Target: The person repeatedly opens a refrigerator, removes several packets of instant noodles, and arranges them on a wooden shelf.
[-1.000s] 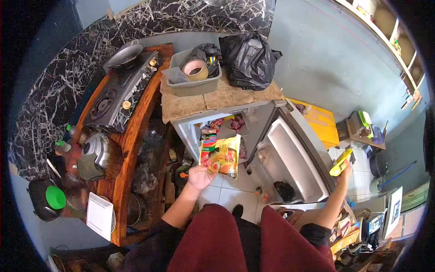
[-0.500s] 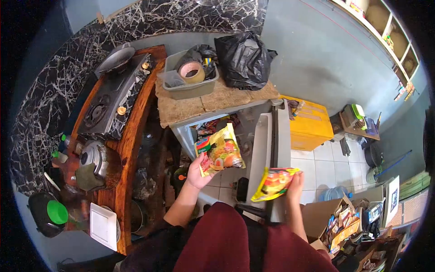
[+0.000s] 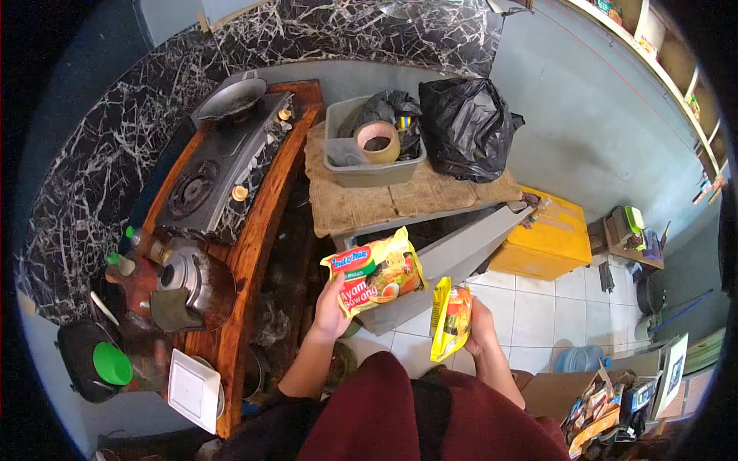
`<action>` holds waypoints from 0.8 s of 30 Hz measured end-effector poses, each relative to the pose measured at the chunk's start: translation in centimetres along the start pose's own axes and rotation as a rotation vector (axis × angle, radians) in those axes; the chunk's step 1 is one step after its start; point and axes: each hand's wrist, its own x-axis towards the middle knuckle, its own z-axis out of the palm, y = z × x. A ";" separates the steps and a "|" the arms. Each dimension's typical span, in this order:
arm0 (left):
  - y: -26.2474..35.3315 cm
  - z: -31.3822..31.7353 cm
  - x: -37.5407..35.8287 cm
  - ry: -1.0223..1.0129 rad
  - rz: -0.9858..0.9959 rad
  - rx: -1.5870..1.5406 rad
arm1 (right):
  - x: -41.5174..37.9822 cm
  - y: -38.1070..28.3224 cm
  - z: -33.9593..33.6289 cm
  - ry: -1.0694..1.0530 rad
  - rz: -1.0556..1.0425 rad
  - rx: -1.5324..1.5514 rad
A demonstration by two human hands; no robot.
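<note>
My left hand grips an instant noodle packet, yellow with red and green print, its front turned up toward me. In my right hand is a second yellow noodle packet, held tilted so that one edge faces me. Both packets are in front of a small fridge whose grey door stands partly ajar, with a dark gap behind it. The left packet overlaps the door in view; whether it touches cannot be seen.
On the fridge's burlap cover sit a grey tub with a tape roll and a black plastic bag. Left are a gas stove and a kettle. A yellow box and a filled carton stand right.
The fridge door has swung much nearer to closed, hiding the inside. The right packet has turned from broadside to edge-on. My view has shifted, and both hands still hold their packets.
</note>
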 end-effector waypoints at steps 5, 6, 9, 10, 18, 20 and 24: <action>-1.8 1.0 1.9 0.050 -0.151 0.149 | -0.1 -3.8 1.5 0.010 0.158 0.157; -2.6 1.8 2.5 -0.009 -0.143 0.113 | 0.9 -4.5 0.6 0.032 0.162 0.225; -6.0 6.2 4.8 -0.110 -0.160 0.139 | 1.4 -8.4 -2.6 -0.089 0.192 0.342; -7.5 7.5 5.7 -0.133 -0.198 0.144 | 2.3 -9.3 -4.9 -0.104 0.157 0.351; -20.3 22.8 14.9 -0.278 -0.278 0.158 | 1.7 -23.8 -16.3 -0.286 -0.404 0.159; -22.8 27.2 17.7 -0.361 -0.230 0.163 | 1.6 -28.1 -18.7 -0.257 -0.518 0.046; -25.7 35.0 22.9 -0.377 -0.136 0.125 | 3.8 -35.0 -20.9 -0.283 -0.702 0.028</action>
